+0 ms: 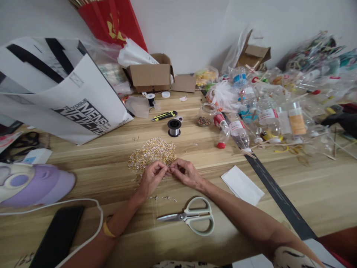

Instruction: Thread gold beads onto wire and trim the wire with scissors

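My left hand [153, 178] and my right hand [187, 172] meet fingertip to fingertip at the near edge of a pile of small gold and silver jewelry pieces [152, 150]. Both hands are pinched closed; whatever lies between the fingers is too small to make out. Below them a short beaded chain [166, 198] lies on the wood, with a thin clear thread running down from it. A pair of scissors [192, 216] with pale handles rests nearer to me, blades pointing left. Beyond the pile stands a black spool of clear line [174, 127].
A yellow-black utility knife [164, 115] and a second spool [150, 99] lie farther back. Plastic bottles [240, 132] and a jar of beads [205, 114] crowd the right. A white paper bag [75, 100], a phone [57, 236] and a white cable [99, 208] are left. Folded paper [242, 185] lies right.
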`<state>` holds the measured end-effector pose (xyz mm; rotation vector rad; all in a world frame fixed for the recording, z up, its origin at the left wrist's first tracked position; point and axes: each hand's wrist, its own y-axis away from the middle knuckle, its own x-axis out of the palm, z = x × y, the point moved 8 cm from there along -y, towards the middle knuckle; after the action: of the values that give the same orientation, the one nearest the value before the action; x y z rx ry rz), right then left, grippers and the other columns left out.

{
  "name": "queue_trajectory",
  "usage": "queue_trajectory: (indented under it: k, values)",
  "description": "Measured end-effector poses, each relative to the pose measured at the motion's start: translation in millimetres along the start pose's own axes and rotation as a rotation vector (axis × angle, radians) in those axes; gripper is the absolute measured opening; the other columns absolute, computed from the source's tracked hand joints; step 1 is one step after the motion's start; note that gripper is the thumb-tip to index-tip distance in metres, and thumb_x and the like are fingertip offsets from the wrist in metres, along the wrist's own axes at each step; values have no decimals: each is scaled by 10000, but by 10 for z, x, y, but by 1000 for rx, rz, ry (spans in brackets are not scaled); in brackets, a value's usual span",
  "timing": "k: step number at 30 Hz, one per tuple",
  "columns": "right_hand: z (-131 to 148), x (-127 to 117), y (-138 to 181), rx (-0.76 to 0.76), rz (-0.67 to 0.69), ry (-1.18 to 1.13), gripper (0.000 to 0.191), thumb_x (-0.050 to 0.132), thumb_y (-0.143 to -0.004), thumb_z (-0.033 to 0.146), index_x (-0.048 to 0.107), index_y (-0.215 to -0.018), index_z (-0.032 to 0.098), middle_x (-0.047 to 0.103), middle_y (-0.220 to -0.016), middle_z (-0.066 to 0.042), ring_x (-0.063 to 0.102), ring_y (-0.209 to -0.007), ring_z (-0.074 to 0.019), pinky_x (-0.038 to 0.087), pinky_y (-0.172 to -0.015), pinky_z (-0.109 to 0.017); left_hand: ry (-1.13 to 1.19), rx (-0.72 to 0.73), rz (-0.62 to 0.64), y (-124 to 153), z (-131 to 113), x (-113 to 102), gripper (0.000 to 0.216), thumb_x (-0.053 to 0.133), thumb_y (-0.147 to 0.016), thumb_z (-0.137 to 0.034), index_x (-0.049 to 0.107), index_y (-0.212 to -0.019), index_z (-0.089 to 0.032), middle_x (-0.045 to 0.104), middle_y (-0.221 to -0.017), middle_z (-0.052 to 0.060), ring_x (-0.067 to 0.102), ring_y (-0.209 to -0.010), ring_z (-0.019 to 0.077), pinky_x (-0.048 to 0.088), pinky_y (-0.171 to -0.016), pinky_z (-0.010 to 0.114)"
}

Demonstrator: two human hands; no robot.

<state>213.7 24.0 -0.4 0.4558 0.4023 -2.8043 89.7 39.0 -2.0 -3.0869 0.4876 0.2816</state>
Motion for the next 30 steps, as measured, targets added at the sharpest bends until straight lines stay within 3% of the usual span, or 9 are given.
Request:
queue_trajectory:
  k: [11,30]
  values:
    - [103,-93,-8,-86,-101,44,122,595,-838,269,627,-785,164,500,-705,-4,449,-595,-111,365,-545,-236,-36,18,-35,-6,-22,-43,217,596,-779,-358,546,-691,-166,658,-639,2,651,-590,141,534,-585,246]
    - [101,-110,6,-89,-112,40,114,554,-841,224,533,-746,163,467,-713,5,418,-573,-95,342,-501,-216,64,-18,-113,-14,36,-130,289,646,-749,-421,545,-707,-154,696,-732,43,674,-633,166,561,-631,297]
